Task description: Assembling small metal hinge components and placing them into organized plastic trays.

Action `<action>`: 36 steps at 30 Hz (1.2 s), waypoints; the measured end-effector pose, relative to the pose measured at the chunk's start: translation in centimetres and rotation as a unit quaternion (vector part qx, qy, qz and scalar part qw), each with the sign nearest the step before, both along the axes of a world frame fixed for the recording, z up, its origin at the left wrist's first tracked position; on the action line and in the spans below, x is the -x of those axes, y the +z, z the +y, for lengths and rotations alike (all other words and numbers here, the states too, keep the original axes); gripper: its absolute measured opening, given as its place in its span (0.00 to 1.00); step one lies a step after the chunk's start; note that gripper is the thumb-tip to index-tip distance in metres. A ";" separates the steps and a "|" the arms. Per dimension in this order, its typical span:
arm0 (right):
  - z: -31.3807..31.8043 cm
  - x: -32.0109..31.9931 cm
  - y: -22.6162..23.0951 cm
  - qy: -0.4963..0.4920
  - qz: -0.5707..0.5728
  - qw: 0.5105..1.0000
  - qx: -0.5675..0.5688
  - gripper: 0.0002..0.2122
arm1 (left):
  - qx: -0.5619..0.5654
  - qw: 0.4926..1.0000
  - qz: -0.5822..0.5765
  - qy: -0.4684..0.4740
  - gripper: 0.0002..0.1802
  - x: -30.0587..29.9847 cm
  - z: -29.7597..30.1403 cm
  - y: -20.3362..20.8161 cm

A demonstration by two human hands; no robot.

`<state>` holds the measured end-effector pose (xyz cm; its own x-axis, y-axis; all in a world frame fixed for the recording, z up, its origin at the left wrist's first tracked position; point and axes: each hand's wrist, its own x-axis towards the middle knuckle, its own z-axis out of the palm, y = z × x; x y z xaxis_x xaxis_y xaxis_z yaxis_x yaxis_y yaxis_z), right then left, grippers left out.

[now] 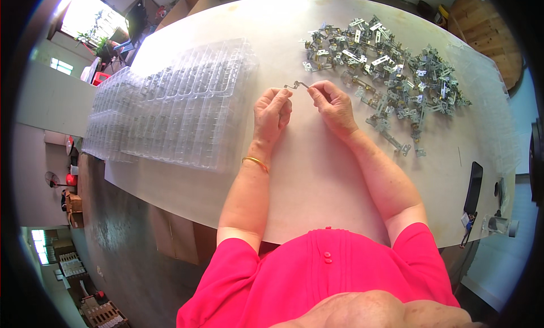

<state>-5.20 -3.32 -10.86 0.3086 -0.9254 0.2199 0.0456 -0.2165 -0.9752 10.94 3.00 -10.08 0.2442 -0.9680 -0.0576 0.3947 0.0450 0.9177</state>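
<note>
Between my two hands, a small bent metal bracket [296, 85] is held up over the pale tabletop. My left hand [273, 113] pinches its left end between thumb and fingertips. At the other end, my right hand [333, 106] grips it the same way. A large heap of similar silvery metal parts [381, 59], some with brass-coloured pieces, spreads over the table to the right of and beyond my right hand. Clear plastic compartment trays [187, 110] stand in stacks to the left of my left hand. What the tray compartments contain is too blurred to tell.
The pale table [306, 197] reaches up to my body. On its right side lie a dark phone [474, 187] and a clear jar [500, 226] on its side. More clear plastic [487, 101] lines the right edge. A round wooden board [486, 36] is beyond the far right corner.
</note>
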 end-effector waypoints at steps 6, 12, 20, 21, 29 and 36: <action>-0.1 0.1 -0.3 0.003 0.017 1.000 -0.002 0.05 | -0.002 1.000 -0.011 0.005 0.08 0.0 0.0 -0.1; 0.2 0.1 0.2 -0.009 0.044 0.999 0.017 0.05 | -0.004 0.999 -0.049 0.024 0.08 0.6 0.1 0.3; 0.3 0.2 0.3 -0.009 0.059 0.998 0.032 0.04 | -0.005 0.994 -0.104 0.019 0.07 0.9 0.2 0.5; 0.4 0.2 0.5 0.002 0.045 0.999 0.007 0.05 | -0.006 0.992 -0.123 0.012 0.07 1.1 0.2 0.5; -0.5 0.8 0.9 0.141 -0.069 0.975 -0.157 0.10 | 0.005 0.977 -0.214 -0.016 0.08 1.3 0.3 0.5; -1.6 1.6 1.0 0.173 -0.087 0.959 -0.208 0.08 | 0.005 0.977 -0.205 -0.059 0.09 0.9 0.6 0.9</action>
<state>-6.78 -4.93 -9.89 0.6049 -0.7933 -0.0692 0.2148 0.2462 -0.9451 10.07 3.58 -9.13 0.1318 -0.9907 0.0322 -0.0034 0.0321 0.9995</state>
